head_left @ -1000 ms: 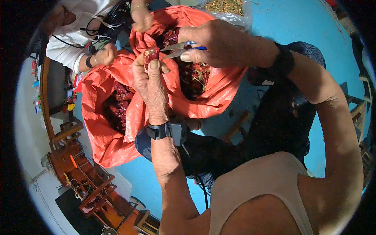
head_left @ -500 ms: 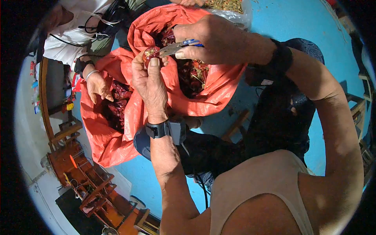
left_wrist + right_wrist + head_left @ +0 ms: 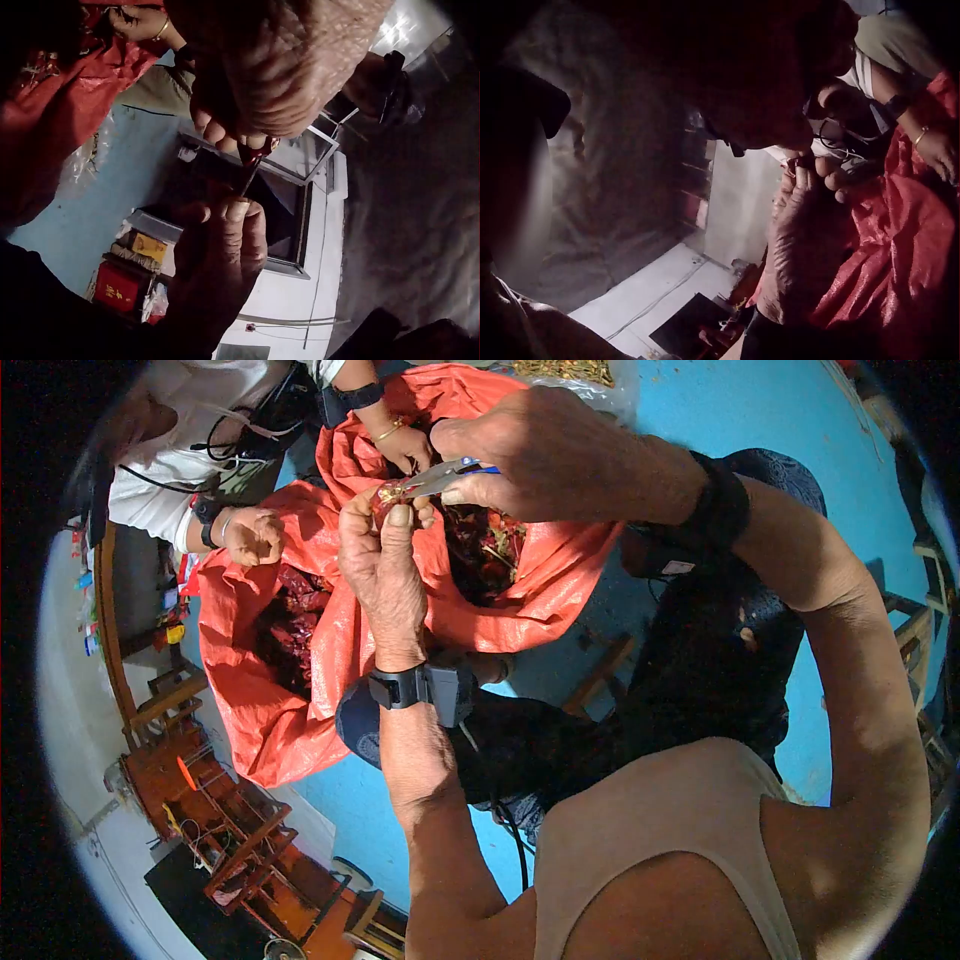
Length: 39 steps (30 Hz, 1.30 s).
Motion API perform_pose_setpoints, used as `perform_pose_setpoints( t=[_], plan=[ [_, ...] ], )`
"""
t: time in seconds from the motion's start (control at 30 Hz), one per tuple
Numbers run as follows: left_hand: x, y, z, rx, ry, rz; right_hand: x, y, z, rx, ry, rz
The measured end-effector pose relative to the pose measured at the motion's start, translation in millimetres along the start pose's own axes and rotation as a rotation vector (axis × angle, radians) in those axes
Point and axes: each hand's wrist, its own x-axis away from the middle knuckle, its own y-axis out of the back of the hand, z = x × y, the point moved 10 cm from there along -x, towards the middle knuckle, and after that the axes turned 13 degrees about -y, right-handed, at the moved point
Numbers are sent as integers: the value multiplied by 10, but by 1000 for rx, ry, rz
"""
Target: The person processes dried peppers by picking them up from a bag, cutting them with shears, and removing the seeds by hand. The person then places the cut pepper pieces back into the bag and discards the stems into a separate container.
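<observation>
My left hand (image 3: 385, 575) pinches a small dark red pepper piece (image 3: 383, 499) between thumb and fingers, above the red woven sacks. From the right, my right hand (image 3: 560, 458) grips scissors (image 3: 435, 480) with blue handles, their blades touching the piece. In the left wrist view the left hand (image 3: 277, 67) holds the red piece (image 3: 259, 150) and the right hand (image 3: 225, 255) is opposite it. The right wrist view is dark; the left hand (image 3: 791, 225) shows there. Dark red dried peppers (image 3: 290, 630) lie inside the sacks.
Another person in white has one hand (image 3: 252, 536) by the left sack (image 3: 335, 735) and the other hand (image 3: 405, 448) at the upper sack (image 3: 560, 595). A clear plastic bag (image 3: 620, 395) lies at the top, wooden stools (image 3: 235, 840) at lower left, blue floor (image 3: 745, 410) around.
The scissors and both my hands have shifted slightly left. The other person's one hand has risen off the left sack's peppers, and their other hand has come down to the upper sack.
</observation>
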Motion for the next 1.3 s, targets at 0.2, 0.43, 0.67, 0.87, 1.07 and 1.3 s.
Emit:
perform_pose_setpoints(
  t=[0.2,0.43,0.67,0.87,1.07,1.3],
  plan=[
    [27,-41,25,-9,8,-1,23,-11,16,51,69,10],
    [54,-26,30,-21,-17,-30,65,94,265,151,279,-32],
    [110,30,-35,-139,-132,-125,58,-51,-24,-74,-27,16],
    [76,50,16,-31,-110,-102,42,-46,0,-161,-3,-69],
    [72,74,-18,139,-110,-187,-16,-339,-150,-563,-267,184],
    [22,97,-80,70,-88,-137,-37,-126,-17,-327,-116,-87]
  ],
)
